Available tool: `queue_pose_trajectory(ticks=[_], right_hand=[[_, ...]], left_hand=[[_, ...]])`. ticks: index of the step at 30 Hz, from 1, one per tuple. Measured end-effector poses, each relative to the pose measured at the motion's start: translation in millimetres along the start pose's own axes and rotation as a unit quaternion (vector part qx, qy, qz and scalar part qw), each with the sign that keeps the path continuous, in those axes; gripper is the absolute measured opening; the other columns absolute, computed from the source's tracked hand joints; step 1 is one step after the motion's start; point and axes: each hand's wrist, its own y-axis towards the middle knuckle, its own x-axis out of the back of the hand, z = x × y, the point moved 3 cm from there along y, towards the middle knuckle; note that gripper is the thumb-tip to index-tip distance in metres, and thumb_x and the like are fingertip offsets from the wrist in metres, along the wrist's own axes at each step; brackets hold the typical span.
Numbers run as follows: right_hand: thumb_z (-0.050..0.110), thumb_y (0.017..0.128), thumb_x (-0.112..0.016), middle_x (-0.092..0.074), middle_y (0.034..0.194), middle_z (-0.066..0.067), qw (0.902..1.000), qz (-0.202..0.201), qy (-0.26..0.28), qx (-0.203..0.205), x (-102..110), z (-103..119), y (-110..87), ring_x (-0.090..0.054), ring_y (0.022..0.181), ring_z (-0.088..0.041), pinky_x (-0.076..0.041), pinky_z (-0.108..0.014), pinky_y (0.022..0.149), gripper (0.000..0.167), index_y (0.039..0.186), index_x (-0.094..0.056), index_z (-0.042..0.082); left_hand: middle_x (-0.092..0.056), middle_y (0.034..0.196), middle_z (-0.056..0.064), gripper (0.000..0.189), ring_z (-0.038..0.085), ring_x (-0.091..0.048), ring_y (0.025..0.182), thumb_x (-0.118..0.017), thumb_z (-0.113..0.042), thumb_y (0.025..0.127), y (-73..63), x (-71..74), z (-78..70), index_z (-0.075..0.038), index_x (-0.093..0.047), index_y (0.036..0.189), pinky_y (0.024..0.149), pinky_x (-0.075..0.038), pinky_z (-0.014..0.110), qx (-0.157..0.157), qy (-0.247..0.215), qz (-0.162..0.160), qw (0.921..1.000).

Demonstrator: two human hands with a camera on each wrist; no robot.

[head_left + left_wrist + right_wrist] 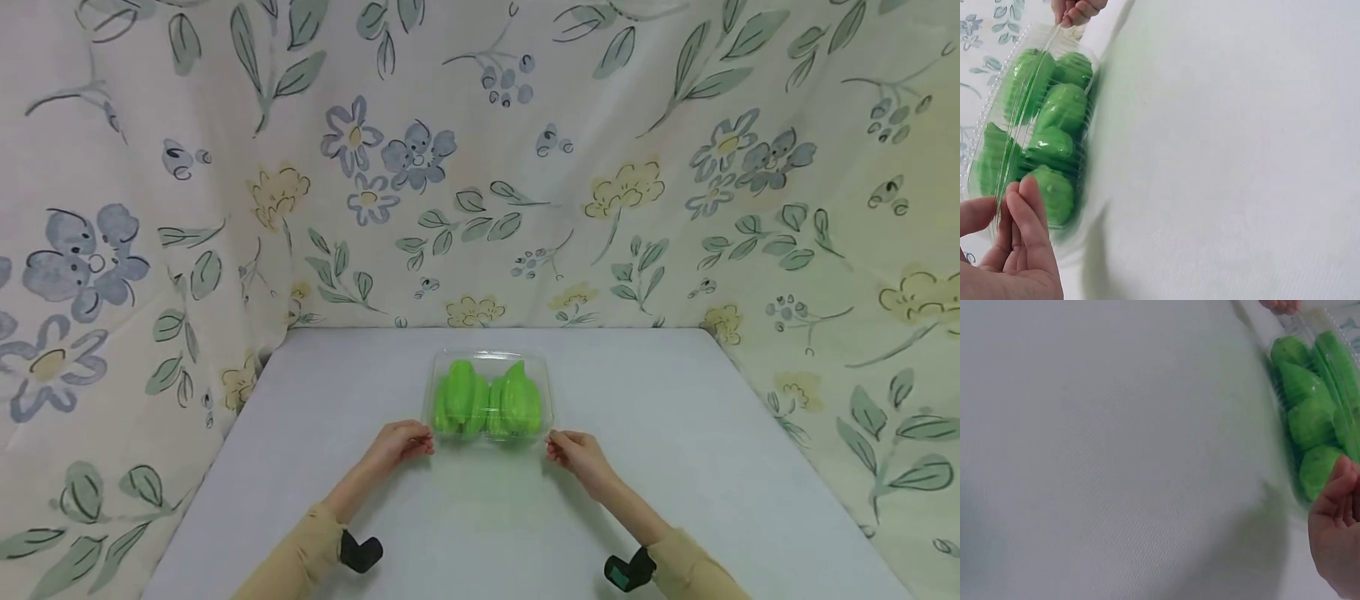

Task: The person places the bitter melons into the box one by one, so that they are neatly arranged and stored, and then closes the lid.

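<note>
A clear plastic clamshell box, its lid down, sits on the white table and holds several bright green, ribbed, vegetable-like pieces. Its near left corner is pinched between the thumb and fingers of my left hand; the left wrist view shows this hand at the rim. On the near right corner, my right hand pinches the rim with its fingertips. In the right wrist view the right hand is partly cut off by the frame's edge.
The white table runs back to a floral curtain, which also hangs along both sides. Black wrist devices are strapped on at the beige sleeves.
</note>
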Motion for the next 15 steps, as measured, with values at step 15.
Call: queue_pose_trajectory(ticks=[15], right_hand=[[0.024,0.096,-0.052,-0.066,0.072,0.002,0.9968,-0.065,0.037,-0.027,-5.9,-7.1,1.3,-0.06,0.066,-0.007,-0.049,-0.021,0.064,0.039,0.103,-0.062,-0.013]], left_hand=[[-0.065,0.069,-0.003,0.026,0.008,-0.064,0.064,-0.054,-0.007,0.093,1.9,-0.6,5.1,0.016,-0.059,0.104,0.065,-0.052,0.017,-0.001,-0.015,-0.029,0.9995]])
